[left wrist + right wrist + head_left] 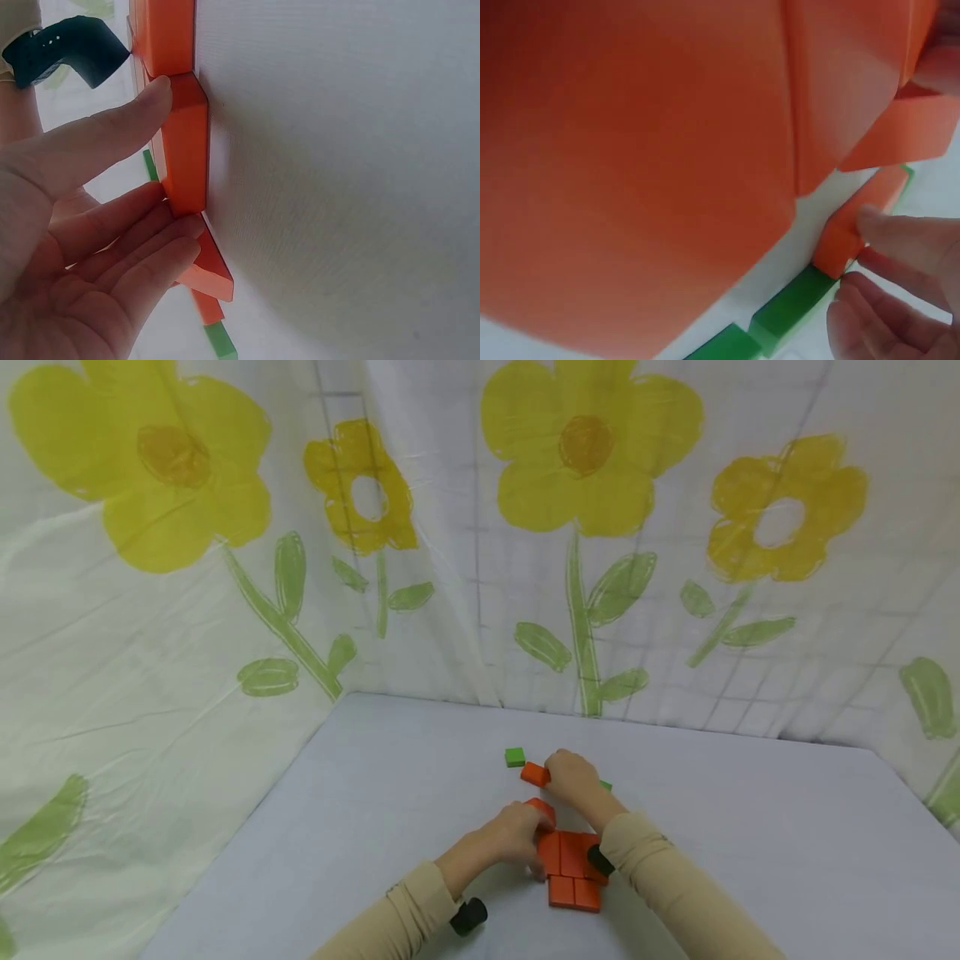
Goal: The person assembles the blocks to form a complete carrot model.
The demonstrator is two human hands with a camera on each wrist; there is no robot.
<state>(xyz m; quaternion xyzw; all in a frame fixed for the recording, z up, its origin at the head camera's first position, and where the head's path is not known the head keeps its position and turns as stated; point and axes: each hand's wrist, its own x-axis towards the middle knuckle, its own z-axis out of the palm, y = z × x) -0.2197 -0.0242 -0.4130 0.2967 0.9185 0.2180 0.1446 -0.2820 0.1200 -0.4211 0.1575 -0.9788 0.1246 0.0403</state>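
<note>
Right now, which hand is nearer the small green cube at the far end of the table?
Right. The right hand rests on a flat orange block just beside the small green cube; the left hand is farther back, at the orange block cluster.

Bare table [360,793] left, green block [514,757] ahead

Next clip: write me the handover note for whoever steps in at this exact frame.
Left hand: thumb and fingers hold an orange block at the far edge of the orange cluster.
Right hand: fingertips on a loose orange block farther out, beside a green block; more green shows by it in the right wrist view.
Done: several orange blocks lie flat, edge to edge, on the table.
Left, as it looks: the loose orange and green blocks remain apart from the cluster.
</note>
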